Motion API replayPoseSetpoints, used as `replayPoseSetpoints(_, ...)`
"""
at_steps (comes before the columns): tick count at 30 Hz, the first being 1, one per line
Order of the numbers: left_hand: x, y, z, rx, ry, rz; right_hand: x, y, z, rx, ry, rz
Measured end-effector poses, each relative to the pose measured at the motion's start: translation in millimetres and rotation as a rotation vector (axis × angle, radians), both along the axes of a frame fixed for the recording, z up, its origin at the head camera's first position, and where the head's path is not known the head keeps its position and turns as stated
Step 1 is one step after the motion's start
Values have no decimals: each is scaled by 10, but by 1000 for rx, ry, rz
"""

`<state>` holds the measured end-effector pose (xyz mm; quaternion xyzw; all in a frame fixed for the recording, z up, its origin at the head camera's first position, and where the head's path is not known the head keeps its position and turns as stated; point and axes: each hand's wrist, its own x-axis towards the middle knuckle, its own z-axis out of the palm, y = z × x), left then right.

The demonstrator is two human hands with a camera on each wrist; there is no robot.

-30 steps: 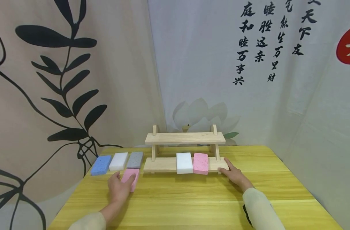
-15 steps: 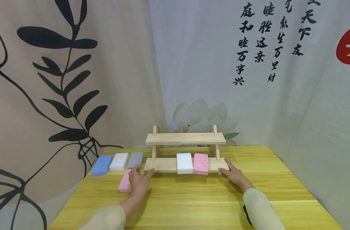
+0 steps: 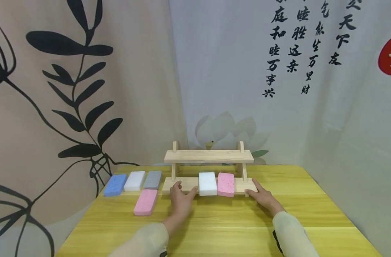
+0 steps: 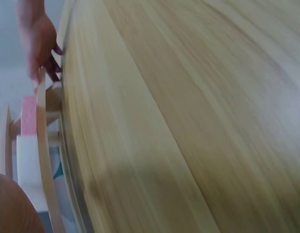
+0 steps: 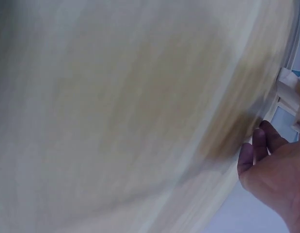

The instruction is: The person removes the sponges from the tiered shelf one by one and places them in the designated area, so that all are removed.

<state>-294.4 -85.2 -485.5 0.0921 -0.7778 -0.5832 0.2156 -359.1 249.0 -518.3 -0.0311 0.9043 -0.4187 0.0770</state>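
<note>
A two-tier wooden display rack (image 3: 211, 156) stands at the back of the table. Its lower board bears a white sponge (image 3: 207, 184) and a pink sponge (image 3: 226, 185), side by side. My left hand (image 3: 181, 202) is over the front edge of that board, left of the white sponge, thumb and fingers spread with nothing between them; the thumb is close to the white sponge. At the board's right end my right hand (image 3: 262, 196) grips the rack, thumb at the front and fingers round the end. The right wrist view shows this hand's fingers (image 5: 259, 145) bent near the rack.
Left of the rack lie a blue sponge (image 3: 115, 185), a white sponge (image 3: 135, 181) and a grey sponge (image 3: 152, 179) in a row. Another pink sponge (image 3: 146, 202) lies in front of the grey one. A printed curtain (image 3: 144, 89) hangs behind the wooden table (image 3: 227, 228).
My left hand has moved right, from the pink sponge on the table to the rack's lower board, without carrying anything. The right hand has stayed at the rack's end. The head view has shifted slightly.
</note>
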Motion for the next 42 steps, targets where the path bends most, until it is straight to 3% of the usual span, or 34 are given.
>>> replayPoseSetpoints(7,-11,251,-20,-41,-16,14,169,-110,194,-68,-9,12)
replayPoseSetpoints(16,-26,384,-52,-90,-17,45,119,-149,191,-158,13,-28)
replayPoseSetpoints(30,-68,506,-74,-125,-41,71,100,-161,172,-209,-77,-113)
replayPoseSetpoints(42,-128,606,-107,-139,-63,113,115,-172,180,-264,-109,-103)
